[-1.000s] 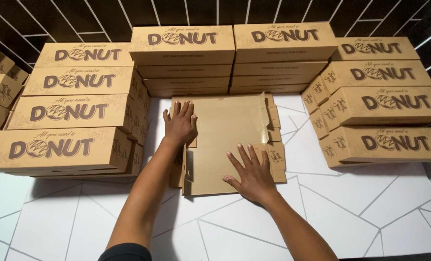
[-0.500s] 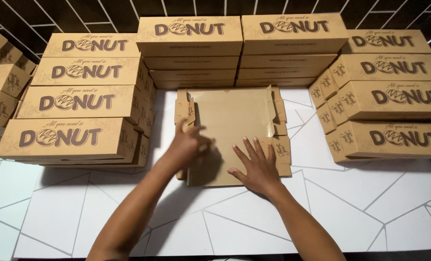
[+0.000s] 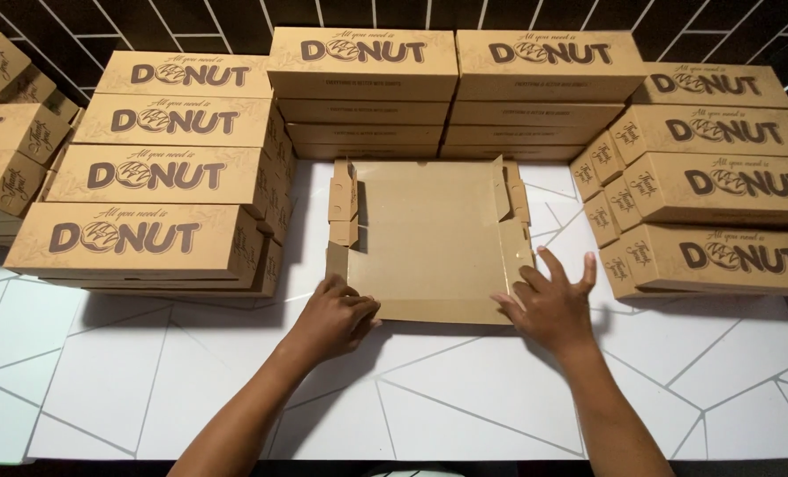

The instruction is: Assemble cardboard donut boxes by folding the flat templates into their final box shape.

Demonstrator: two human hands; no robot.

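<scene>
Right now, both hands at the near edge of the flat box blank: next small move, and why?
Probably fold the near flap of the flat cardboard blank upward. The left hand curls at its near-left corner, the right hand lies open at the near-right corner, and the side flaps are partly raised while the near edge lies flat on the white table.

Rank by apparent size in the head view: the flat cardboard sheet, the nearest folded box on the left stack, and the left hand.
1. Flat cardboard sheet, largest.
2. Nearest folded box, somewhat smaller; only its top and part of a side show.
3. Left hand, clearly smallest, though nearest the camera.
</scene>
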